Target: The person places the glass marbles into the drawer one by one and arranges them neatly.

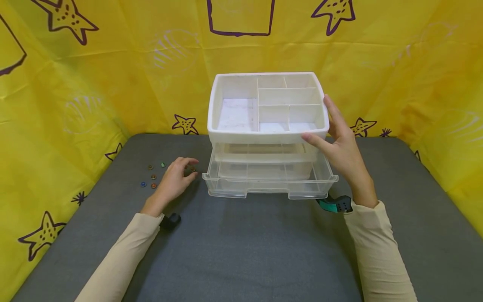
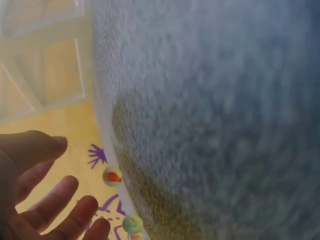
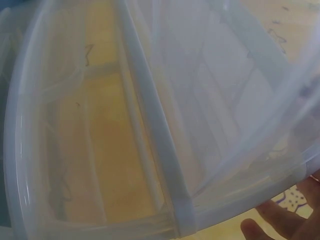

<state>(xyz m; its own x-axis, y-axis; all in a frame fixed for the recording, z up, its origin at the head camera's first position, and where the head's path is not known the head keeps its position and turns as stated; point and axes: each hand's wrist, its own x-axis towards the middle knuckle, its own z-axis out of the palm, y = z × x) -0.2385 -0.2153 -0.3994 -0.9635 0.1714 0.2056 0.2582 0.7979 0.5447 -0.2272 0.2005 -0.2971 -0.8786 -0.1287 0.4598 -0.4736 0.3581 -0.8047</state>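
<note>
A white plastic drawer organizer (image 1: 268, 137) stands at the back middle, with a divided tray on top. Its clear lower drawer (image 1: 269, 187) is pulled out toward me. My right hand (image 1: 341, 147) rests at the organizer's front right corner, thumb on the front rim and fingers along the side. To the left of the drawer, my left hand (image 1: 175, 178) hovers low over the table, fingers apart, around a small marble (image 1: 193, 169). In the left wrist view, a marble with a red-orange core (image 2: 112, 176) and a greenish marble (image 2: 132, 224) lie beyond its fingertips.
Several small marbles (image 1: 153, 177) in blue, green and orange lie on the grey table (image 1: 241, 251), left of my left hand. Yellow cloth (image 1: 151, 84) with star drawings encloses the back and sides. Dark bands with devices sit at both wrists.
</note>
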